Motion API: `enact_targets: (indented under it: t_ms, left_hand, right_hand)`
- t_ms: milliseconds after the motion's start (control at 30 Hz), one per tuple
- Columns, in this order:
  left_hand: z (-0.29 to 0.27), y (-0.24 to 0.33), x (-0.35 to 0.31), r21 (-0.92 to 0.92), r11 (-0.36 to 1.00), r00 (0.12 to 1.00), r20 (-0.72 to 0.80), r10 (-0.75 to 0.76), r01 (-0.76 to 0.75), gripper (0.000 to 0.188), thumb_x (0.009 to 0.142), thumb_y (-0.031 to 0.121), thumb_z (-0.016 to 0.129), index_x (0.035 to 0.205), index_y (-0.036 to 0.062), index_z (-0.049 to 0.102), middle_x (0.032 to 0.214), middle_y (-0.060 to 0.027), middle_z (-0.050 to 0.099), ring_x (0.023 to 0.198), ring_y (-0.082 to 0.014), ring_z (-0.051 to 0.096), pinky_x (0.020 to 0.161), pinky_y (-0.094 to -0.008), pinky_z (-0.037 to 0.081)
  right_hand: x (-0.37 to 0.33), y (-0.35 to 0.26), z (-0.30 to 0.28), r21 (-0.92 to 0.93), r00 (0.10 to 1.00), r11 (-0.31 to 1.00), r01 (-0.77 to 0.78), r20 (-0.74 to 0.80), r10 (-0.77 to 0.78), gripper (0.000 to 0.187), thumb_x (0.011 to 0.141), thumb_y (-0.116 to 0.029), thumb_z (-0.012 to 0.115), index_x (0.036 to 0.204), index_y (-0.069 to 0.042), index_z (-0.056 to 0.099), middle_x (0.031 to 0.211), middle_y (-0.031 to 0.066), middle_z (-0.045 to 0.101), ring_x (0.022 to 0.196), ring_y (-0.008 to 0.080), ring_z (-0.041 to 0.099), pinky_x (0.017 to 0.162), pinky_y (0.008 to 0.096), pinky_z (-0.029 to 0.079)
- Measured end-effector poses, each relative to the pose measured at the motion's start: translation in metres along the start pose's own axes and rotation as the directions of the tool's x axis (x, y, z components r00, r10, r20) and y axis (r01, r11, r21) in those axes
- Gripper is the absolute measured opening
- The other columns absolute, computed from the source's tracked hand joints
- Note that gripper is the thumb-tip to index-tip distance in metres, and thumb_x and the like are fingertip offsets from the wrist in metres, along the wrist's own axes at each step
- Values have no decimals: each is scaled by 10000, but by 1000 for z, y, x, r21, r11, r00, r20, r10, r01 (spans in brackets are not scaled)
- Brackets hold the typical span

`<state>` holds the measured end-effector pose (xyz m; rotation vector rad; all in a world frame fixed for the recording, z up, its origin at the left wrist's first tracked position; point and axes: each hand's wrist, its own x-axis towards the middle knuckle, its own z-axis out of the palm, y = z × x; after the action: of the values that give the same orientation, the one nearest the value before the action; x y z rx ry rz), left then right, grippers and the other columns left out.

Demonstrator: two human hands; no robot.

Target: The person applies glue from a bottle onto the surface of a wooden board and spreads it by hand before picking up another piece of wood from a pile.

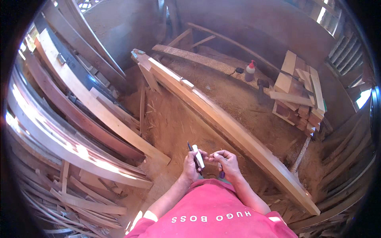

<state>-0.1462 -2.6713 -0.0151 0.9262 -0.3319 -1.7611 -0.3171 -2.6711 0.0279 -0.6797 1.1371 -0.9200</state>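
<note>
In front of my body, my left hand is closed round a thin dark pencil-like stick and a white tapered piece whose kind I cannot make out. Just to its right, my right hand is closed in a pinch, with the fingertips of both hands nearly meeting. Whatever sits between the right fingertips is too small to name. A small purple thing shows below the right fingers, mostly hidden by the hand. Beyond both hands, a long wooden beam runs slantwise from far left to near right.
Stacked boards and blocks stand at the right, near a hammer and a red-capped bottle on a dusty plank. Long timbers lean along the left. Offcuts lie piled at lower left; sawdust covers the ground.
</note>
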Motion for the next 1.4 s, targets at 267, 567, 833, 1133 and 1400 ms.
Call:
enact_targets:
  t_ms: [267,567,833,1133,1400]
  left_hand:
    - [-3,79,60,254,966,998,29,-54,45,217,860,33,697,920,94,498,830,-72,672,515,-74,540,456,-200,443]
    - [18,131,103,243,969,998,16,-55,50,292,869,50,739,900,153,467,781,-7,635,498,-59,522,418,-200,421]
    - [6,149,131,179,980,994,57,-96,84,171,960,250,588,965,113,486,827,-81,651,403,-139,515,311,-223,336]
    - [-22,128,147,192,981,995,93,-24,6,255,1005,290,546,1133,70,527,1064,-72,665,696,-113,639,371,-191,356]
    - [-15,137,128,132,991,993,121,-16,0,309,955,108,611,1241,44,514,1202,-95,634,941,-139,685,377,-171,366]
  right_hand:
    - [73,-35,57,11,990,991,136,-35,-136,132,893,-71,685,994,10,662,842,85,714,524,32,518,471,173,397]
    - [127,-60,73,-345,891,841,417,-26,-453,242,910,-172,709,1090,-10,704,1000,70,708,849,115,643,758,264,527]
    - [155,-84,64,-192,927,906,376,85,-366,236,925,-232,693,998,-8,684,922,53,704,844,109,638,762,283,518]
    - [169,-18,45,-415,902,802,430,152,-405,448,950,-277,659,1288,10,601,1124,133,698,1025,192,648,881,361,520]
    - [156,-37,63,-347,772,695,630,183,-608,426,965,-271,634,1296,-7,590,1074,125,700,969,195,655,855,354,523]
